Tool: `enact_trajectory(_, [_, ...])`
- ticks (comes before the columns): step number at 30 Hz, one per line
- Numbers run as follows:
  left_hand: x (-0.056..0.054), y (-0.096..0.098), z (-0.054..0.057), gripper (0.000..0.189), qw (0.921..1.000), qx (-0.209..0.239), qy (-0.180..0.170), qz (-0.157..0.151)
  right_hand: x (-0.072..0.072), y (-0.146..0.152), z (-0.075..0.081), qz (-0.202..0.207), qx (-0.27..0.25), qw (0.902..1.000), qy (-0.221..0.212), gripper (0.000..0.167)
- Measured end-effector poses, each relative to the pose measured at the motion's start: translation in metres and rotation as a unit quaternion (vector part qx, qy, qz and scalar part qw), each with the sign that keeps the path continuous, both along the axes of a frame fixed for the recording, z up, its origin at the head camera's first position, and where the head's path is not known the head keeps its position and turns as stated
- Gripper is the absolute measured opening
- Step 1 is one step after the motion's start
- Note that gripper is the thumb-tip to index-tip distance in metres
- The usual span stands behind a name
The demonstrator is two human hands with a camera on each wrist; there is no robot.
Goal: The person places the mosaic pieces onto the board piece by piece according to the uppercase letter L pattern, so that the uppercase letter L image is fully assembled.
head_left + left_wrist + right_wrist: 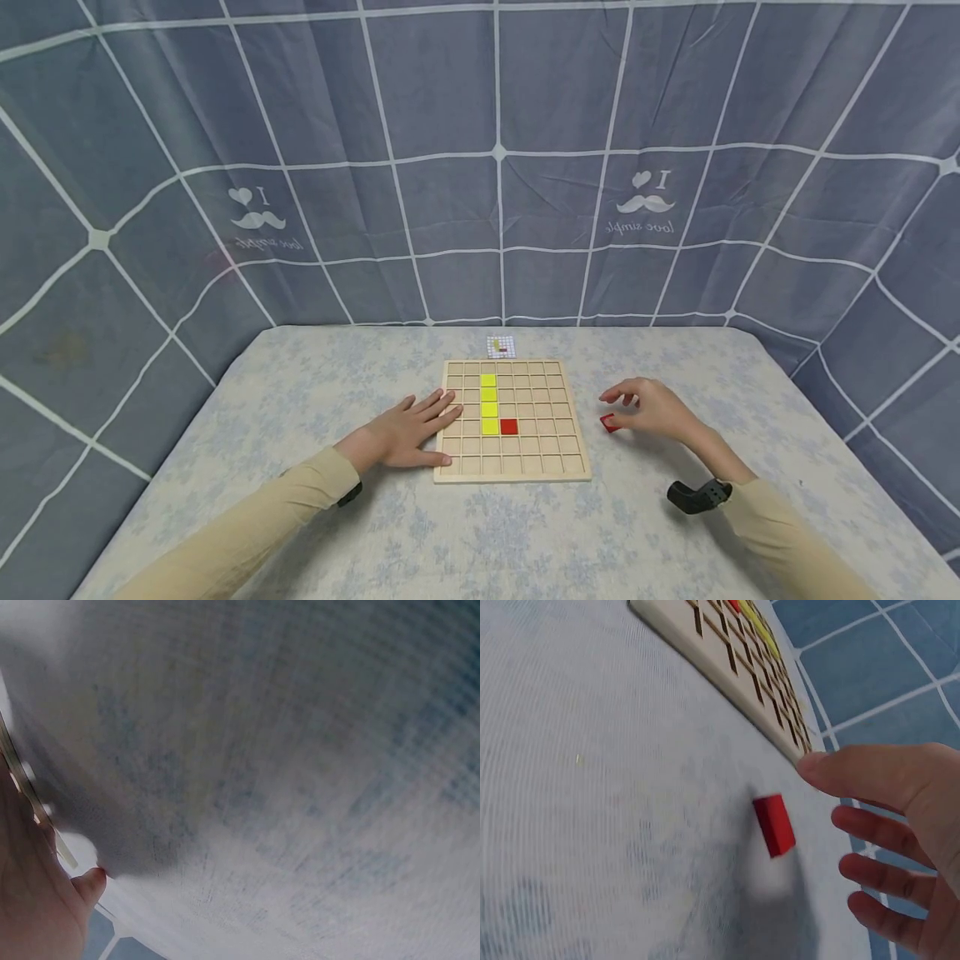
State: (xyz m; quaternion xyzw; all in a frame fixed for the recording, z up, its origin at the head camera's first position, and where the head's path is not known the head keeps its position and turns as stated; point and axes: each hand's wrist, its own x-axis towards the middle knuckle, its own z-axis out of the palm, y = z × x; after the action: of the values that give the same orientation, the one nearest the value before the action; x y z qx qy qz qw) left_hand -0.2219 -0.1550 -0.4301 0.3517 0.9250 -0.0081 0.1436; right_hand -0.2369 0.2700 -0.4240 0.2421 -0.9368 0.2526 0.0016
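Observation:
A wooden grid board lies flat on the table. Several yellow squares form a column in its cells, and one red square sits right of the lowest yellow one. My left hand rests with spread fingers on the board's left edge; only part of it shows in the left wrist view. Right of the board, a loose red block lies on the cloth. Over that block hovers my right hand, its fingers loosely bent and thumb apart from them. The right wrist view shows a gap between hand and block.
A small card printed with a coloured grid lies just behind the board. The table has a pale blue-patterned cloth. Grey-blue curtains with white lines stand behind and at both sides. A black band is on the right wrist.

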Motion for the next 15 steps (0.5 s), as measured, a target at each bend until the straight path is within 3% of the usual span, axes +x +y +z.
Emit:
enact_trajectory(4, [0.000, 0.000, 0.002, 0.081, 1.0000, 0.000, -0.003, 0.003, -0.001, 0.007, -0.005, 0.023, 0.010, 0.9997, -0.005, 0.032])
enact_trajectory(15, [0.000, 0.001, 0.000, 0.081, 1.0000, -0.005, -0.001, 0.002, -0.003, 0.018, -0.019, 0.036, 0.003, 0.9993, -0.012, 0.024])
